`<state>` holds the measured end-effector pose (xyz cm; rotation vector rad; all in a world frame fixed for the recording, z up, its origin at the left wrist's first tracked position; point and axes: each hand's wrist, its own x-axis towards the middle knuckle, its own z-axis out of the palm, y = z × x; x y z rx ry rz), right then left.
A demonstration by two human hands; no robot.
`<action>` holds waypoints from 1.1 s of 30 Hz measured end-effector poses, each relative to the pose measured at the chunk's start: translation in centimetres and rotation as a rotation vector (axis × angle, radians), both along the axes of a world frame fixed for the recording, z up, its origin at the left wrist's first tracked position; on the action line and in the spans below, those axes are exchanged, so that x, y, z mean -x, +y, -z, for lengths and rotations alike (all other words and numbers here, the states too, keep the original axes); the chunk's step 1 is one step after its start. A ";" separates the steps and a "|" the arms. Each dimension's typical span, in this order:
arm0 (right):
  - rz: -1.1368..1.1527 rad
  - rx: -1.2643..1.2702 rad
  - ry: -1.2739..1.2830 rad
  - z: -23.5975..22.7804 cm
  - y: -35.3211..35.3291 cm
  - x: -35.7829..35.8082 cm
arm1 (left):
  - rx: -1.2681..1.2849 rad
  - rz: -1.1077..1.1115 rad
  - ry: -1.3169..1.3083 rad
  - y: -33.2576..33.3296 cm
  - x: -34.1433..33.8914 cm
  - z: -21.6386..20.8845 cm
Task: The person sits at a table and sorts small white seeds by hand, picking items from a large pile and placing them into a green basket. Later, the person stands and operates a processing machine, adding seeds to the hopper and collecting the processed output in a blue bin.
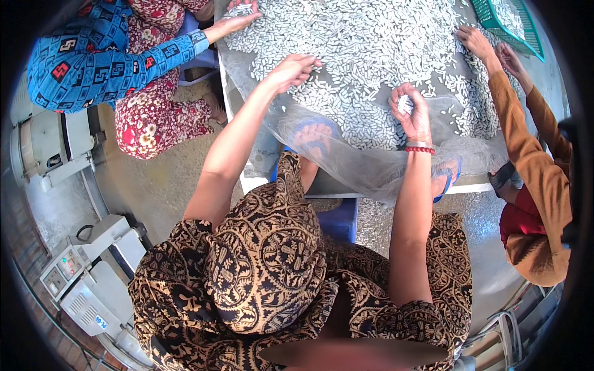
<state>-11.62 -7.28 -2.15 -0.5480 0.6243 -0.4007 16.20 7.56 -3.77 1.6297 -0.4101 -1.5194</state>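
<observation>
A wide heap of small white and grey oblong pieces [377, 37] covers the table in front of me. My left hand [292, 72] reaches over the near left part of the heap, its fingers curled and closed at the pieces; what they hold, if anything, is too small to make out. My right hand [411, 113] is turned palm up, its fingers cupped round several of the oblong pieces [405, 104]. It is above the near edge of the heap, with a red bead bracelet [420, 149] at the wrist.
Clear plastic sheeting [365, 170] hangs over the table's near edge. At left, a co-worker's hand [242, 12] holds more pieces; at right, another person's hands [475, 42] work at the heap. A green basket [531, 46] stands far right, and a machine [80, 278] lower left.
</observation>
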 end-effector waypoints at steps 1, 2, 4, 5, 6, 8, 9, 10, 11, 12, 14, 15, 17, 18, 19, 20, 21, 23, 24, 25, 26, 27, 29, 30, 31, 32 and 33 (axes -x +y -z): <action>-0.030 0.002 0.079 0.3 0.1 -0.5 | 0.029 0.080 -0.139 -0.9 1.0 -0.3; -0.057 0.084 0.170 0.6 0.3 -0.9 | 0.395 0.179 -0.708 -2.2 2.8 -0.2; -0.083 0.257 0.344 1.4 0.8 -1.7 | 0.360 0.578 -1.055 -4.0 4.8 0.0; -0.132 0.371 0.551 1.7 0.9 -2.0 | 0.398 0.632 -1.183 -4.8 5.8 0.3; -0.145 0.685 0.689 2.1 1.1 -2.4 | 0.453 0.683 -1.309 -5.3 6.6 0.6; -0.162 1.235 1.050 2.6 1.6 -2.9 | 0.431 0.728 -1.380 -5.7 7.2 1.2; -0.294 1.182 1.196 2.7 1.7 -3.1 | 0.399 0.761 -1.410 -5.7 7.4 1.5; -0.348 1.262 1.162 2.9 2.0 -3.3 | 0.394 0.753 -1.401 -5.5 7.5 1.7; -0.397 1.334 1.152 3.0 2.1 -3.6 | 0.359 0.759 -1.393 -4.9 7.4 1.9; -0.437 1.414 1.122 3.1 2.3 -3.9 | 0.340 0.749 -1.404 -4.3 7.2 1.9; -0.494 1.482 1.134 3.5 2.6 -4.4 | 0.205 0.727 -1.283 -2.5 6.7 1.8; -0.538 1.486 1.148 3.8 2.8 -4.6 | 0.146 0.690 -1.222 -1.5 6.3 1.7; -0.608 1.488 1.185 4.3 3.2 -4.6 | 0.043 0.584 -1.042 0.3 5.2 1.4; -0.596 1.430 1.155 4.6 3.4 -4.4 | 0.061 0.458 -0.918 0.9 4.5 1.2; -0.552 1.396 1.101 4.8 3.6 -4.3 | 0.063 0.342 -0.787 1.2 3.8 1.0; -0.539 1.340 1.052 4.9 3.6 -4.0 | 0.062 0.227 -0.654 1.4 3.3 0.8; -0.398 1.322 1.002 4.9 3.7 -3.8 | -0.002 0.079 -0.422 1.4 2.9 0.5; -0.335 0.840 0.820 4.3 3.5 -3.2 | 0.122 -0.089 0.178 1.1 2.0 -0.2; -0.321 0.586 0.727 3.9 3.3 -3.1 | 0.216 -0.083 0.384 0.7 1.7 -0.6; -0.274 0.353 0.606 3.2 3.2 -2.7 | 0.245 -0.067 0.451 0.2 1.6 -0.9; -0.247 0.281 0.536 2.5 3.0 -2.6 | 0.274 -0.049 0.520 -0.4 1.7 -1.1; -0.209 0.202 0.509 1.8 2.9 -2.4 | 0.301 -0.030 0.591 -1.0 1.9 -1.2; -0.149 0.113 0.348 0.4 2.6 -2.1 | 0.183 -0.009 0.424 -2.5 2.6 -1.1; -0.101 0.087 0.304 -0.2 2.4 -1.9 | 0.122 0.001 0.339 -3.3 3.1 -0.8; -0.072 0.058 0.208 -0.8 2.2 -1.6 | 0.062 0.119 0.009 -4.1 3.6 -0.5; -0.031 0.035 0.107 -1.3 2.0 -1.3 | 0.149 0.279 -0.671 -4.6 4.5 -0.1; 0.030 0.044 0.018 -1.8 1.9 -0.8 | 0.123 0.395 -0.891 -4.9 5.2 0.3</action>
